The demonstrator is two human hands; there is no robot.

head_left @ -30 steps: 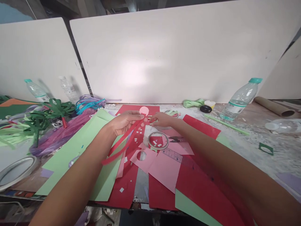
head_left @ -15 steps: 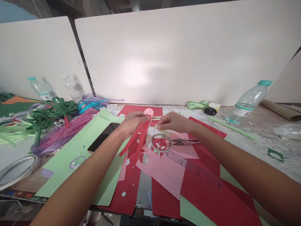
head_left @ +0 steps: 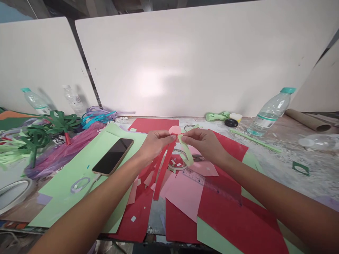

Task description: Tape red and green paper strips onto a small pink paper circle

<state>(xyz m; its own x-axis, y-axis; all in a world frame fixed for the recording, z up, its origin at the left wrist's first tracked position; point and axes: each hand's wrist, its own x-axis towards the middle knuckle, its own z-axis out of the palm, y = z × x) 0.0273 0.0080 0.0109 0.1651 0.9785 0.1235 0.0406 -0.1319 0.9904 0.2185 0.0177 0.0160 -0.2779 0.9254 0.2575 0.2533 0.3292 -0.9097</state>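
Red paper strips (head_left: 161,176) hang from my left hand (head_left: 156,144), which pinches their upper ends. A round pink paper disc (head_left: 174,130) shows just above those fingertips. Between the thumb and fingers of my right hand (head_left: 202,141) is a light green paper strip (head_left: 188,155), curling downward. The fingertips of both hands are close together over the table. Beneath them lies a tape roll (head_left: 173,165) with small paper bits inside its ring. Scissors (head_left: 198,157) rest partly hidden behind my right hand.
Pink paper (head_left: 185,192), red sheets (head_left: 225,218) and a clear ruler (head_left: 212,185) cover the near table. A phone (head_left: 112,157) lies on green paper (head_left: 60,201) at left. A bottle (head_left: 271,113) stands at right, before a white panel (head_left: 185,63).
My right hand has moved left toward my left hand, and the green strip now shows at greater length. The red strips hang more steeply. The view has shifted slightly to the right.
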